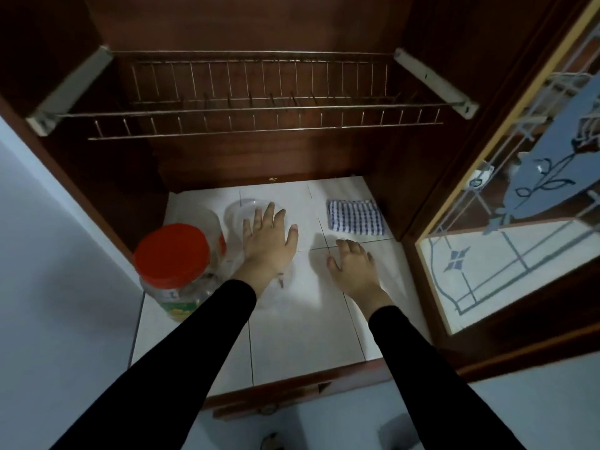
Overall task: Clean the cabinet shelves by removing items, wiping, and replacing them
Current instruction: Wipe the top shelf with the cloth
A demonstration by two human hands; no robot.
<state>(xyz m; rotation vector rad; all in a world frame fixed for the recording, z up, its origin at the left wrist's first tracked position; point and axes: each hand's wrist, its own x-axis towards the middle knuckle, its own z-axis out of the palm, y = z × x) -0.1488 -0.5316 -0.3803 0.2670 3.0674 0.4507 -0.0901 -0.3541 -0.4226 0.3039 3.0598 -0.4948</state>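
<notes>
Shelving of white tile (285, 323) forms the floor of the dark brown wooden cabinet (431, 92), beneath an empty wire dish rack (259, 102). On it, back right, lies a folded blue-and-white checked cloth (354, 218); at the left stand a clear plastic jar with a red screw lid (173, 254) and, just beside it, a clear round plastic container (242, 211).

Risk looks greatest at the left: the container is nearly invisible against the tile, and a careless sweep could knock it into the jar or tip either one. The glass-paned door (506, 222) hangs open close to the right elbow.

The left hand (268, 241) lies palm down, fingers spread flat over the container, gripping nothing. The right hand (352, 264) hovers low over bare tile, fingers loosely curled and empty, near the cloth but apart from it.
</notes>
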